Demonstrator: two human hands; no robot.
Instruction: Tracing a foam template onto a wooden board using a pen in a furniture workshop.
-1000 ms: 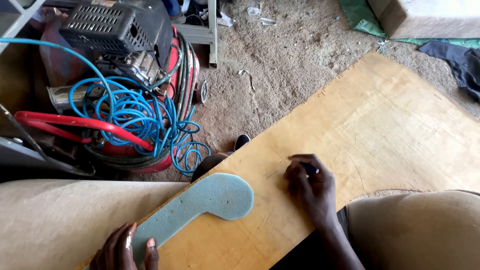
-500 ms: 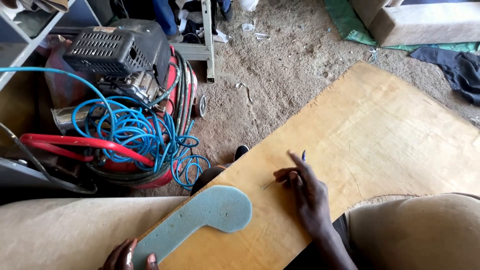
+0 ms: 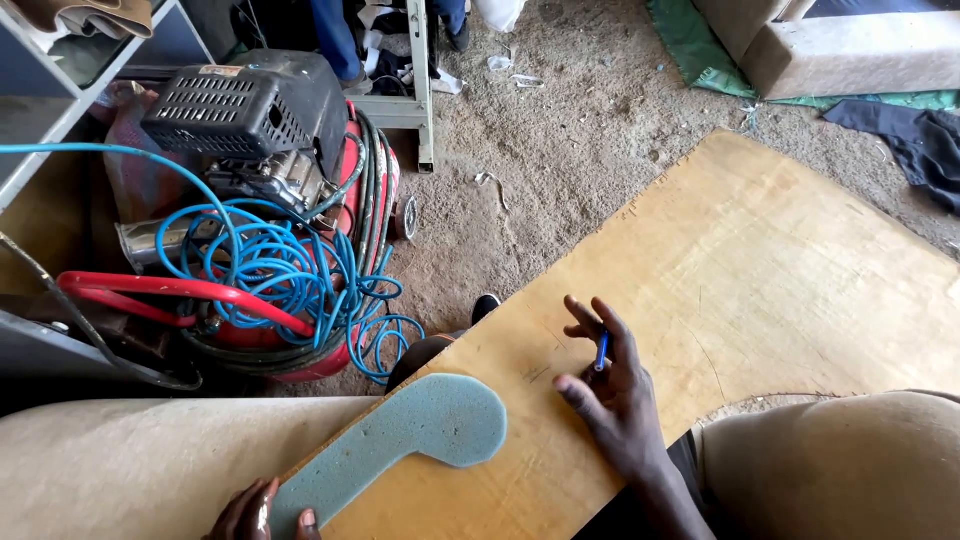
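Note:
A curved blue-green foam piece (image 3: 400, 445) lies on a plywood sheet (image 3: 760, 270) that rests across my knees. My left hand (image 3: 255, 512) grips the foam's lower end at the bottom edge of the view. My right hand (image 3: 612, 390) rests on the plywood just right of the foam's rounded end. A blue pen (image 3: 601, 351) sits between its fingers, and the thumb presses on the wood. Faint pen marks show on the board near the thumb.
A red air compressor (image 3: 260, 200) with a coiled blue hose (image 3: 270, 275) stands on the dirt floor at left. Behind it are a metal table leg (image 3: 423, 80) and another person's legs (image 3: 335, 40). Cushions on green fabric (image 3: 850, 55) lie at the top right.
The view has tilted down and closer. My right hand has shifted from fingers-down on the board to thumb down with the pen between raised fingers. The foam stays in my left hand.

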